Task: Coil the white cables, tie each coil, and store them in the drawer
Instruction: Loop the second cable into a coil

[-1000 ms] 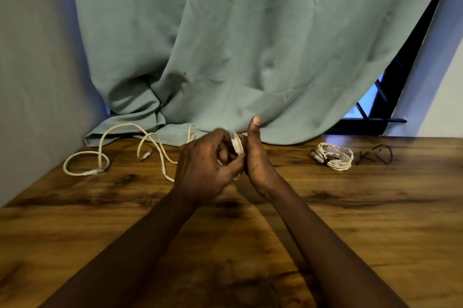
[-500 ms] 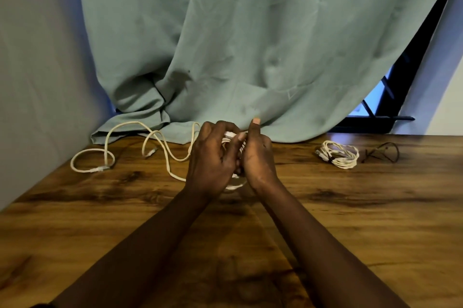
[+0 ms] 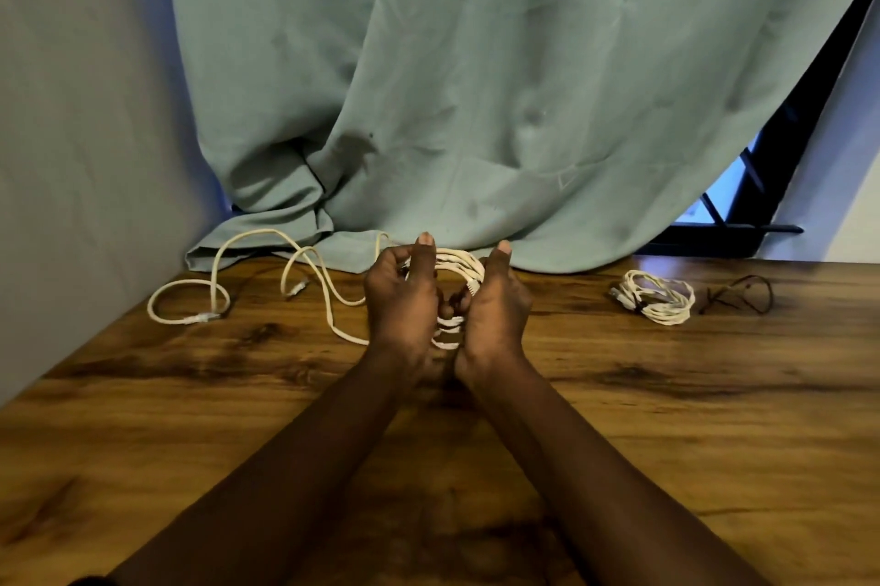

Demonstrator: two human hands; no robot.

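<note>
A white cable coil (image 3: pixel 457 264) of several loops stands upright between my two hands above the wooden table (image 3: pixel 666 418). My left hand (image 3: pixel 402 304) grips the coil's left side, thumb up. My right hand (image 3: pixel 495 306) holds its right side, fingers curled round the loops. The cable's loose tail (image 3: pixel 305 271) runs left from my hands and lies in open loops on the table, ending at a plug (image 3: pixel 202 316). A second white coil (image 3: pixel 659 297), tied with a dark strap, lies at the back right. No drawer is in view.
A thin black tie (image 3: pixel 743 295) lies just right of the tied coil. A green curtain (image 3: pixel 476 85) hangs behind and drapes onto the table's back edge. A grey wall (image 3: pixel 71 156) bounds the left side. A dark window frame (image 3: pixel 762 214) shows at right.
The coil has grown wider between my hands and my hands have drawn slightly apart. More of the loose tail has been taken up into the loops.
</note>
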